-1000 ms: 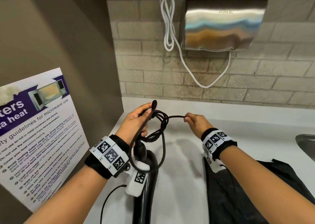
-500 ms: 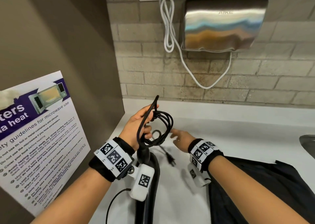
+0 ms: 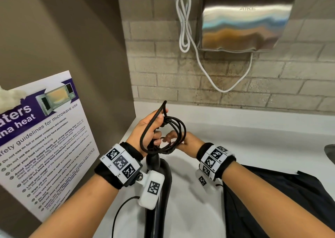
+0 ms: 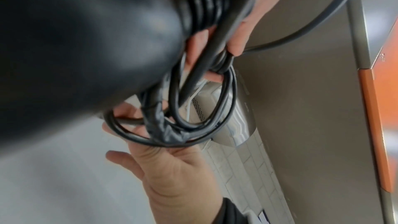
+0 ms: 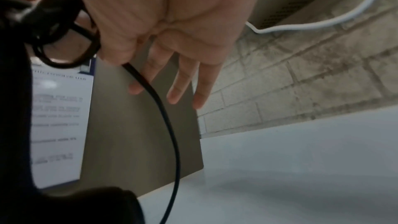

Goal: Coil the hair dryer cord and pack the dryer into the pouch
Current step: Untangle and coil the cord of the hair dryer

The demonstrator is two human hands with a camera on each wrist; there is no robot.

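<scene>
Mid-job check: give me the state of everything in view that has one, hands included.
Cord: coiled in loops, one length still hanging loose.
Hair dryer: out of the pouch, hanging below the coil.
Pouch: lying on the counter.
Left hand: grips the coil.
Right hand: pinches the loose cord, fingers straight.
Hand dryer's white cable: looped, running up to the outlet.

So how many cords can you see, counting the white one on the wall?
2. The black dryer cord is looped in the left hand over the counter; the white cord hangs on the brick wall beside the steel hand dryer. Others may be hidden.
</scene>
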